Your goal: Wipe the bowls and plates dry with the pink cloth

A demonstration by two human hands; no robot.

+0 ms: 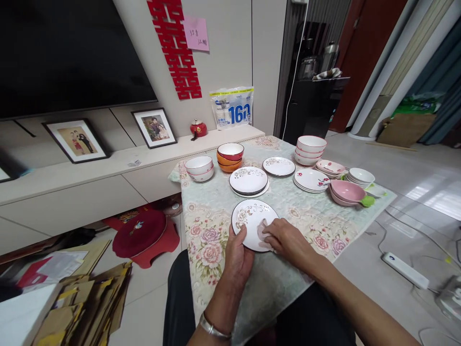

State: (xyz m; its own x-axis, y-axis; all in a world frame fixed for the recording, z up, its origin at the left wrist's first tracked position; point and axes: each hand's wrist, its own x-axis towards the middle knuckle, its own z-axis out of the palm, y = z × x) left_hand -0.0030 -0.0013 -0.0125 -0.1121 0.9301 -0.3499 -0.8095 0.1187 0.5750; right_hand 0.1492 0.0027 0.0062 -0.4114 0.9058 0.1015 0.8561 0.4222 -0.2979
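A white plate (253, 234) with a dark rim and a brown floral pattern is held above the near part of the table. My left hand (239, 254) grips its lower left edge, thumb on the upper face and fingers underneath. In my right hand (286, 239) is a pale, thin wipe (263, 229), pinched and pressed on the plate's right side. Just beyond lies a stack of plates (248, 179) with a similar pattern. Another patterned stack of plates (279, 166) sits farther back.
Along the table's far side stand white bowls (199, 166), orange and red bowls (229, 156) and pink-rimmed bowls (310, 146). Flowered plates (310, 180), pink dishes (347, 191) and small white bowls (361, 176) fill the right. A red stool (144, 235) is on the floor at left.
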